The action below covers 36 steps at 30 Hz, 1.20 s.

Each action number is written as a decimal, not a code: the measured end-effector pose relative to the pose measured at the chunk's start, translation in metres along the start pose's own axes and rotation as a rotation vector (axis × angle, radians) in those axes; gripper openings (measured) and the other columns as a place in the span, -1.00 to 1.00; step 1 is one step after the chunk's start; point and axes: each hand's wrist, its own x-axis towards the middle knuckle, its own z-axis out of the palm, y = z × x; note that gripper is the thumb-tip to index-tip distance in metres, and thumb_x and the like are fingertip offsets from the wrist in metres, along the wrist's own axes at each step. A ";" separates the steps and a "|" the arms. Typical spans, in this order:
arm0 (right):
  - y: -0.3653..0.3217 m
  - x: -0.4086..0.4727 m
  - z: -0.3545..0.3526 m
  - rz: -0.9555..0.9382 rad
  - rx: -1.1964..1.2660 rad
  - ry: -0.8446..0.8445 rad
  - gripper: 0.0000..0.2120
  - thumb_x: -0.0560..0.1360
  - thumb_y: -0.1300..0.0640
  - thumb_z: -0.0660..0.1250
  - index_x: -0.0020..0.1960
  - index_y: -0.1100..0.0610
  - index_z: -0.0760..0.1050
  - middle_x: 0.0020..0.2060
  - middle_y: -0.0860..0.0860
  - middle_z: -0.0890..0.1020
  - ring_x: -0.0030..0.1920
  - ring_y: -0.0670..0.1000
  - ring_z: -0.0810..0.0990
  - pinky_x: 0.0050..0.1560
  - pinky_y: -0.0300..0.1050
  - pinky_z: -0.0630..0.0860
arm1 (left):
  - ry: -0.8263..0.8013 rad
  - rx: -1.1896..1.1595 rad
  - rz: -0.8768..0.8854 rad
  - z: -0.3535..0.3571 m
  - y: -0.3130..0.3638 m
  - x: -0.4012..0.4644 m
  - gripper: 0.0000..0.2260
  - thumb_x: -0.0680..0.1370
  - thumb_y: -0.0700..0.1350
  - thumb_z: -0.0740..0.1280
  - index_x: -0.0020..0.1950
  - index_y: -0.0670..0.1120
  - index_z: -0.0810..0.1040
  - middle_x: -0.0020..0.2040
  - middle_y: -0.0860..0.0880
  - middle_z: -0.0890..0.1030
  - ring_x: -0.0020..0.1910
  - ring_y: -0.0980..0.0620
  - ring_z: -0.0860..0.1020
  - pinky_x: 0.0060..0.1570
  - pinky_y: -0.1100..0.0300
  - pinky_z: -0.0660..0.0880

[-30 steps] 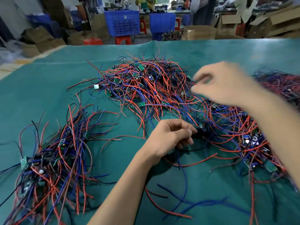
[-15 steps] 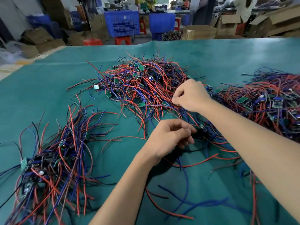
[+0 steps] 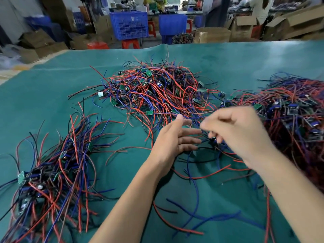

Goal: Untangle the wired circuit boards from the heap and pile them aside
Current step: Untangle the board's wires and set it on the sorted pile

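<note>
Left hand now splayed open

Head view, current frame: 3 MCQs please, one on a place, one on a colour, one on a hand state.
1. Where does the sorted pile of wired boards lie on the table?
A. near left
B. far right
C. behind the crates

2. What colour is the table cover?
A. grey
B. teal green
C. yellow

3. How are the fingers of the left hand?
A. curled into a fist
B. pinching a board
C. stretched out, open

Answers:
1 A: that pile sits near the person's left forearm, apart from the centre heap.
2 B: the cloth is teal green all round the wires.
3 C: the left fingers point straight toward the blurred right hand and wrap nothing.
</note>
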 end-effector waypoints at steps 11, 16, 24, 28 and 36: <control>0.014 -0.029 0.019 0.117 0.088 -0.608 -0.86 0.30 0.17 0.35 -0.41 0.17 0.60 -0.44 0.31 0.56 -0.48 0.00 0.51 -0.51 -0.28 0.29 | -0.045 0.058 0.058 -0.002 0.000 -0.005 -0.87 0.64 -0.23 0.24 0.00 -0.15 0.58 -0.18 -0.14 0.68 -0.32 0.04 0.62 -0.28 0.30 0.54; 0.018 -0.027 0.016 0.134 0.101 -0.656 -0.82 0.33 0.15 0.32 -0.35 0.25 0.58 -0.41 0.21 0.61 -0.47 0.01 0.53 -0.50 -0.23 0.29 | -0.068 0.001 0.021 -0.006 0.002 -0.006 -0.92 0.60 -0.18 0.32 0.02 -0.13 0.60 -0.13 -0.13 0.69 -0.30 0.04 0.62 -0.28 0.29 0.54; 0.015 -0.028 0.013 0.181 0.189 -0.724 -0.76 0.36 0.03 0.38 -0.30 0.22 0.53 -0.34 0.13 0.70 -0.53 0.00 0.52 -0.52 -0.24 0.30 | -0.112 0.074 0.069 -0.006 -0.001 -0.006 -0.86 0.52 -0.31 0.38 0.06 -0.16 0.57 -0.23 -0.06 0.59 -0.31 0.05 0.56 -0.24 0.25 0.52; 0.024 -0.020 0.010 0.196 0.152 -0.209 -0.69 0.53 -0.01 0.48 -0.31 0.09 0.51 -0.47 0.13 0.61 -0.62 -0.01 0.39 -0.57 -0.28 0.23 | -0.118 0.079 0.078 -0.005 -0.002 -0.006 -0.85 0.53 -0.36 0.35 0.01 -0.14 0.54 -0.21 -0.08 0.56 -0.27 0.01 0.54 -0.20 0.21 0.48; 0.036 -0.016 0.014 0.119 0.305 0.036 -0.87 0.51 0.28 0.49 -0.14 0.07 0.74 -0.28 0.09 0.73 -0.34 -0.01 0.67 -0.35 -0.21 0.58 | -0.148 0.107 0.116 -0.006 -0.004 -0.007 -0.82 0.48 -0.38 0.41 0.04 -0.22 0.54 -0.11 -0.14 0.63 -0.15 -0.10 0.61 0.00 0.06 0.56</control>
